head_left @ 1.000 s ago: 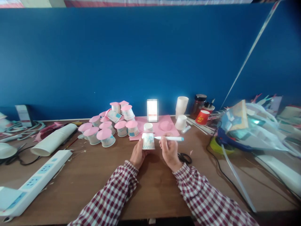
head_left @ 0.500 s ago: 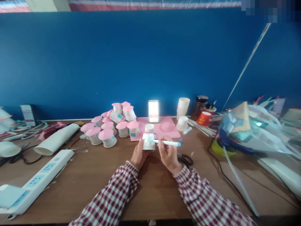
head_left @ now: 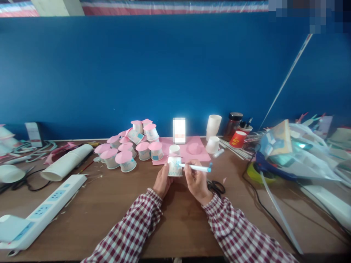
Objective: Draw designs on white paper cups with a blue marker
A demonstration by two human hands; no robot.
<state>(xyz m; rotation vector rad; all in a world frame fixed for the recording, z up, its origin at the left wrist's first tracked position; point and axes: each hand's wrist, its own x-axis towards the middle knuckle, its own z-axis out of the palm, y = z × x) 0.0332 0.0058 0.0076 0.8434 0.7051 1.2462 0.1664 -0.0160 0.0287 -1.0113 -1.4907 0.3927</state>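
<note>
The surface [head_left: 175, 226] gives the arms open room between the pink sheet [head_left: 203, 156] and its near edge; left of the sheet, pink-topped cups [head_left: 126, 147] crowd close, so a wide elbow swing could topple them. Just before the sheet, the left hand [head_left: 162, 180] curls round a patterned cup [head_left: 174, 166], while the right hand [head_left: 196, 179] pinches a marker [head_left: 197, 168]; a loose grip on the cup could let the tip streak the drawing.

Two hands [head_left: 196, 181], one white marker [head_left: 199, 168]
</note>
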